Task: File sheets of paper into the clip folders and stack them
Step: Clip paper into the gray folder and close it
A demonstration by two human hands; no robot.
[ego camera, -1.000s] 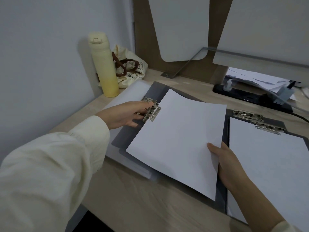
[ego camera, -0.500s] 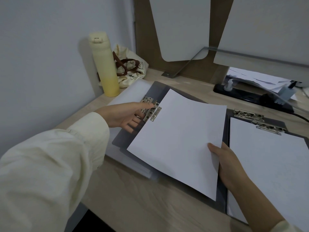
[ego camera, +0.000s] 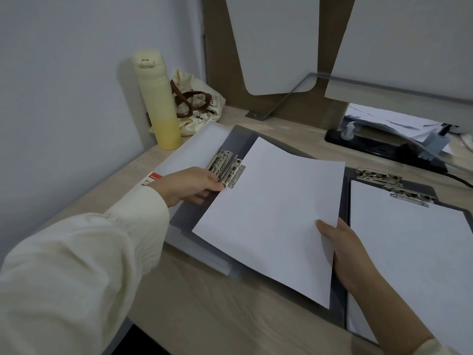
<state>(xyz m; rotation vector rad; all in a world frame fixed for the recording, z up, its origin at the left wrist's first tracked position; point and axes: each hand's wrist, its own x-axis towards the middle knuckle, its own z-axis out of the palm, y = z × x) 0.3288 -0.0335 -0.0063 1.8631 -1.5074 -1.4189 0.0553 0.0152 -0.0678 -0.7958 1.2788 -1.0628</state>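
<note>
Pinching the near end of the metal clip [ego camera: 226, 166], the left hand [ego camera: 190, 184] has its thumb at the clip's tip and its fingers curled beneath. The right hand [ego camera: 343, 249] grips the opposite edge of a sheet of paper [ego camera: 271, 213], thumb on top and the fingers hidden under it.

The sheet lies over the open grey clip folder [ego camera: 238, 135]. Its long axis runs slantwise from the clip at the left down towards the right hand. One short edge sits just beside the clip, and the held edge is raised a little, so the sheet bows slightly.

That folder is smooth, matt and rectangular. It rests on a pack of white paper [ego camera: 194, 147] with a red label at its near corner.

Just to the right lies a second clip folder [ego camera: 432, 190], with its clips at the far edge and a filed white sheet [ego camera: 409, 252] pointing towards the person. Its left border touches or overlaps the first folder.

Behind the pack stands a tall pale-yellow flask [ego camera: 158, 103], upright against the wall. Beside it slumps a cream cloth bag [ego camera: 202, 108] with brown handles. A black power strip [ego camera: 378, 149] lies at the back right.

The desk [ego camera: 217, 316] is pale wood grain
</note>
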